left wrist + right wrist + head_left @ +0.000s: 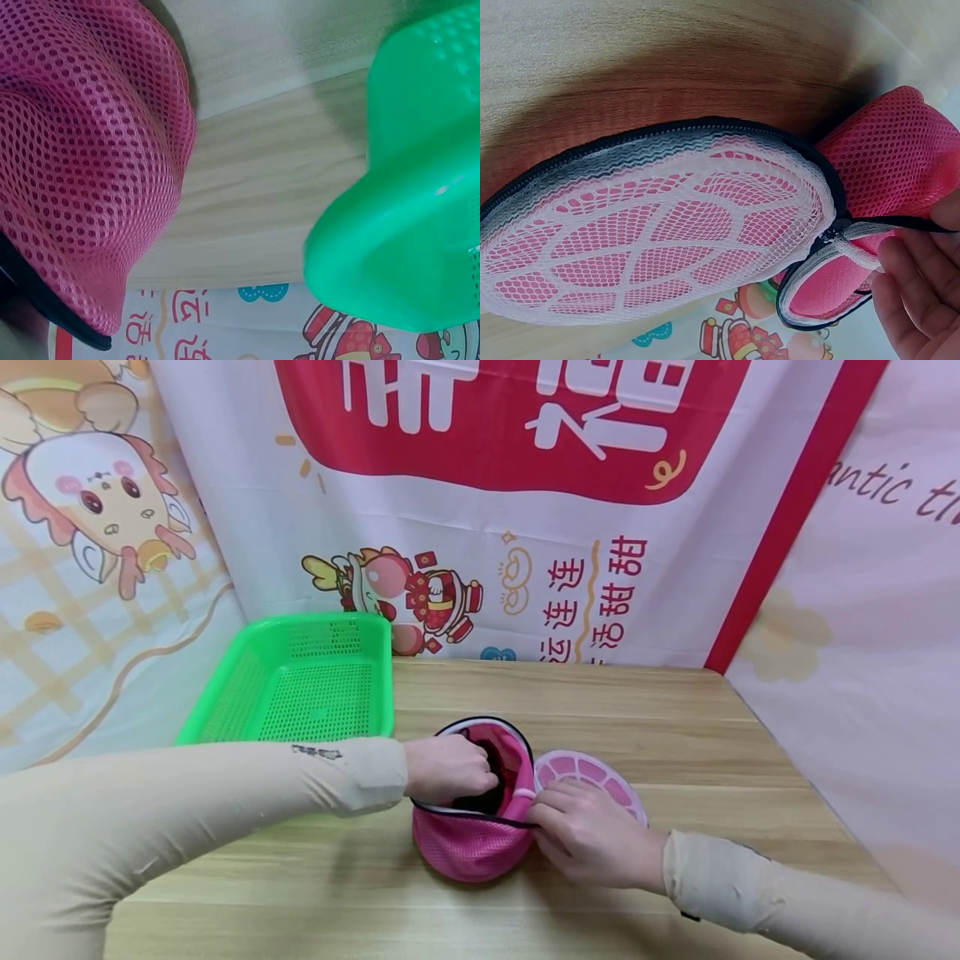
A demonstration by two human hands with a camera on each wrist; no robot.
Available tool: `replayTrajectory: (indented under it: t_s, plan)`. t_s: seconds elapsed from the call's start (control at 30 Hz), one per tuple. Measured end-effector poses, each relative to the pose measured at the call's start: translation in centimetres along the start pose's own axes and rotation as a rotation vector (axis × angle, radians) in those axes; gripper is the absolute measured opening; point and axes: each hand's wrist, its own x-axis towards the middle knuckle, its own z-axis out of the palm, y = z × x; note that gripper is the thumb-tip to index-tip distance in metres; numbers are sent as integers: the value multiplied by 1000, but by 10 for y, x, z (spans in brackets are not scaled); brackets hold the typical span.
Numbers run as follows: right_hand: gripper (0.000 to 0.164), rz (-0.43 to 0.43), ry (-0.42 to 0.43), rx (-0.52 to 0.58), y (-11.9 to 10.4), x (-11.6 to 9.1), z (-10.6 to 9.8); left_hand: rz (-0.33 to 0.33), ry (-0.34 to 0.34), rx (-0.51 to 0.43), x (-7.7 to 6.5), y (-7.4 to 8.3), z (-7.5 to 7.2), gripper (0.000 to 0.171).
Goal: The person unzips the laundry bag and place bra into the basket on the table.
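Note:
A pink mesh laundry bag (472, 847) with black zipper edging stands upright and open on the table. My left hand (452, 770) reaches into its mouth with bent fingers, on a black cloth item (483, 797) with some dark red. The fingertips are hidden inside the bag. At the bag's right edge, my right hand (588, 831) pinches the rim beside the white binding. The bag's round lid (660, 240), pink mesh under white netting, hangs folded back beyond the right hand. In the left wrist view the bag's mesh side (90, 142) bulges outward.
A green plastic basket (384, 693) with perforated walls and floor stands at the back left of the wooden table (675, 727). Printed cloth backdrops (465, 518) rise behind the table and along both sides.

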Motion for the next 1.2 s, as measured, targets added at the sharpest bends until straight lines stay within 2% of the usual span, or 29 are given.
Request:
replayTrajectory:
  t_s: [0.27, 0.57, 0.77, 0.9, 1.03, 1.2]
  plan:
    - [18, -6, 1, -4, 0, 1, 1, 19, 32, -17, -3, 5, 4, 8]
    - [22, 10, -12, 9, -2, 2, 1, 11, -3, 20, -4, 7, 6, 7]
    - [24, 14, -11, 15, -3, 2, 0, -3, -1, -22, -5, 4, 3, 10]
    - [25, 28, -12, 20, -3, 1, 1, -34, 29, -126, -7, -1, 2, 14]
    - [25, 59, -20, 45, -2, -1, 2, -89, 46, -301, -12, -8, 2, 8]
    - [19, 75, 31, 95, -1, -1, 3, -119, 69, -463, -16, -16, 0, 17]
